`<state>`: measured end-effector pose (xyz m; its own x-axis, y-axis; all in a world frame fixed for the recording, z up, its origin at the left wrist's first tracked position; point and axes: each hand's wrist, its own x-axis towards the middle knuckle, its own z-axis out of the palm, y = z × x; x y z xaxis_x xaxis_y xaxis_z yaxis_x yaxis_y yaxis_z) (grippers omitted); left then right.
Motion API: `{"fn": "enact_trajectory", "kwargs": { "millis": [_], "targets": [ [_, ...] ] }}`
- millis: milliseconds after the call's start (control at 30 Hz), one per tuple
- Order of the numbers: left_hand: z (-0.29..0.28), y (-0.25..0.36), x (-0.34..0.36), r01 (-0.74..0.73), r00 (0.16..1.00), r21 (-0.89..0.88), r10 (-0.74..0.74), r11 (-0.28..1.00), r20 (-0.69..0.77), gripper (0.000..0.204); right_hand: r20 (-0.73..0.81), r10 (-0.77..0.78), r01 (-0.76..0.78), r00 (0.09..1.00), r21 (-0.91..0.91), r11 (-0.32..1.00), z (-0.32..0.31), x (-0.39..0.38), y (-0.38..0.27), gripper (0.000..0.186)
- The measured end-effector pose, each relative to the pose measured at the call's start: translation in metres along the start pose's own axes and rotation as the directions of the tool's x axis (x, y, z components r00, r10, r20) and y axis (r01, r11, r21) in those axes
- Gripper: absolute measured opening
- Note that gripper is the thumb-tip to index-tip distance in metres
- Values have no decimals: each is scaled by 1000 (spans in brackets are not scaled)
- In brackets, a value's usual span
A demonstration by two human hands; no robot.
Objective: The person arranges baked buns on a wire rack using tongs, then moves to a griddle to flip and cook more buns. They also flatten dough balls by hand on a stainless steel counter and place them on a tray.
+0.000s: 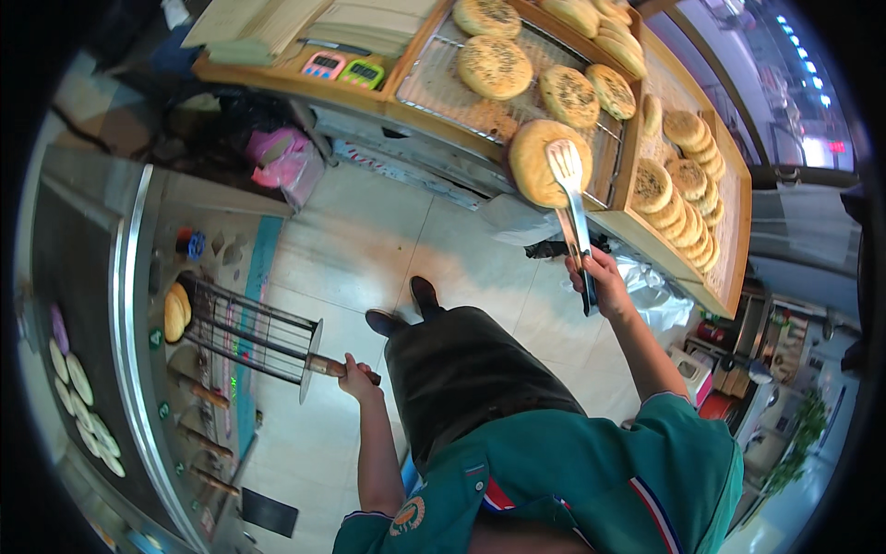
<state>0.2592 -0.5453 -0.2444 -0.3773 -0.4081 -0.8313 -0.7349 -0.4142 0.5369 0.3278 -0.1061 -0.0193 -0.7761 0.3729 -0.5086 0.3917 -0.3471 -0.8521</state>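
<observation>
My right hand [602, 280] is closed on the metal tongs [578, 217]. A round golden flatbread [532, 164] is in their jaws, over the near edge of the wire cooling rack [434, 78]. Several seeded round breads [495, 67] lie on that rack. At the left, my left hand [357, 379] grips the wooden handle of a metal-barred oven rack [249, 323], which is pulled out from the oven front [198, 268]. Golden breads [176, 312] sit at its far end, by the opening.
Pale flat dough pieces [78, 379] lie on a dark griddle [92, 305] at far left. More wooden handles [205, 395] stick out below the rack. Two small timers [361, 73] rest on the counter. A wooden tray [734, 245] at right holds stacked breads [678, 217].
</observation>
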Motion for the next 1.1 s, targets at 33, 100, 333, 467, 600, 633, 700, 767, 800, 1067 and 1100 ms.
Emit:
{"fn": "enact_trajectory", "kwargs": {
  "millis": [33, 100, 333, 467, 600, 633, 700, 767, 800, 1067, 1100],
  "targets": [
    [-1, 0, 0, 7, 1000, 21, -7, 1000, 12, 44, -41, 8, -6, 999, 50, 999, -6, -12, 3, 34],
    [-4, 0, 5, 34, 999, 54, -35, 998, 18, 43, -120, -3, 21, 993, 146, 989, -14, -18, 8, 36],
    [-4, 2, 12, 67, 998, 116, -69, 991, 12, 43, -193, -54, 130, 980, 410, 903, -23, 20, -4, 35],
    [-3, 4, 10, 73, 997, 131, -74, 989, 1, 44, -332, 126, -14, 935, 321, 947, -11, -25, -5, 35],
    [-6, 2, 16, 84, 995, 132, -90, 988, 43, 44, -403, 62, 52, 913, 266, 963, -8, -57, -7, 32],
    [-6, 1, 18, 100, 994, 136, -104, 986, 22, 44, -400, 36, 77, 916, 263, 962, -10, -53, -11, 32],
    [-6, -1, 20, 95, 994, 124, -101, 988, 39, 46, -327, -40, 137, 944, 280, 950, -14, -35, -22, 31],
    [-6, -1, 20, 97, 994, 107, -101, 990, 34, 46, -319, -5, 108, 948, 306, 946, -16, -7, -34, 29],
    [-5, -1, 19, 91, 995, 96, -95, 991, 36, 47, -321, 49, 64, 946, 332, 941, -17, 7, -40, 28],
    [-4, 9, 14, 149, 987, -110, -141, 983, 76, 47, -177, -726, 160, 665, -915, 369, -16, 31, -56, 46],
    [-2, 9, 15, 164, 984, -121, -154, 979, 85, 44, 32, -823, 121, 566, -992, 45, -14, 33, -57, 47]
  ]
}}
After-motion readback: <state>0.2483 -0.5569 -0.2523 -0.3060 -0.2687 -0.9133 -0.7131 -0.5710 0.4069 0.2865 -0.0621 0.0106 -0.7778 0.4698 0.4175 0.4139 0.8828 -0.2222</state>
